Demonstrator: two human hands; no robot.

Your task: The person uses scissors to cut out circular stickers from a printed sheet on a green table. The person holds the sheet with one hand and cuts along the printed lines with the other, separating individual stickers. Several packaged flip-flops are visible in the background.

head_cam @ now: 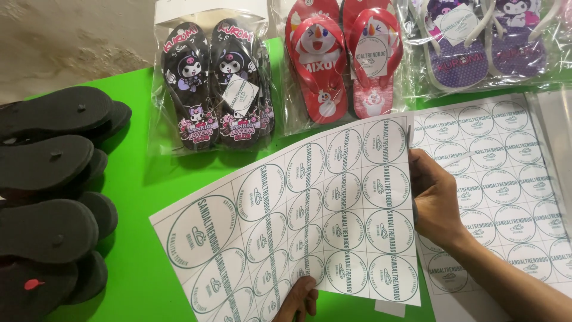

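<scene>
I hold up a white sheet of round printed stickers (310, 214) over the green table (143, 179). My right hand (438, 200) grips its right edge, thumb hidden behind the paper. My left hand (298, 301) pinches the sheet's bottom edge near the frame's lower border. The sheet curls toward me at the lower left. A second sticker sheet (506, 173) lies flat on the table to the right, partly under my right hand and forearm.
Stacks of plain black sandal soles (50, 197) stand at the left. At the back lie bagged printed flip-flops: a black pair (214, 83), a red pair (342, 59) and a purple pair (482, 42). A bare concrete floor shows beyond.
</scene>
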